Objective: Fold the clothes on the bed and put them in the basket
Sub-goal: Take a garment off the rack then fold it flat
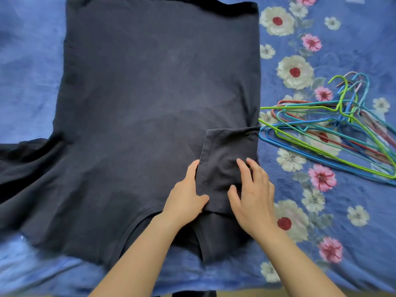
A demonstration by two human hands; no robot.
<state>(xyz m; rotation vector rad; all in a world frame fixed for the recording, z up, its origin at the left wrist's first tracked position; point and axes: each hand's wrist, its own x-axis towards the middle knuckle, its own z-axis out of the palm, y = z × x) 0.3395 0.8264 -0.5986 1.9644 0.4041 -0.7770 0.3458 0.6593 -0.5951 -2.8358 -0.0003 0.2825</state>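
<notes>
A dark navy T-shirt lies spread flat on the bed, collar toward me and hem at the far end. Its right sleeve is folded inward over the body of the shirt. My left hand rests at the sleeve's left edge, fingers tucked along the hem and thumb lying on top of the cloth. My right hand presses flat on the folded sleeve with straight, spread fingers. The left sleeve still sticks out sideways at the left. No basket is in view.
The bed is covered by a blue blanket with a flower pattern on its right side. A pile of several coloured wire hangers lies to the right of the shirt. The bed's near edge runs along the bottom of the view.
</notes>
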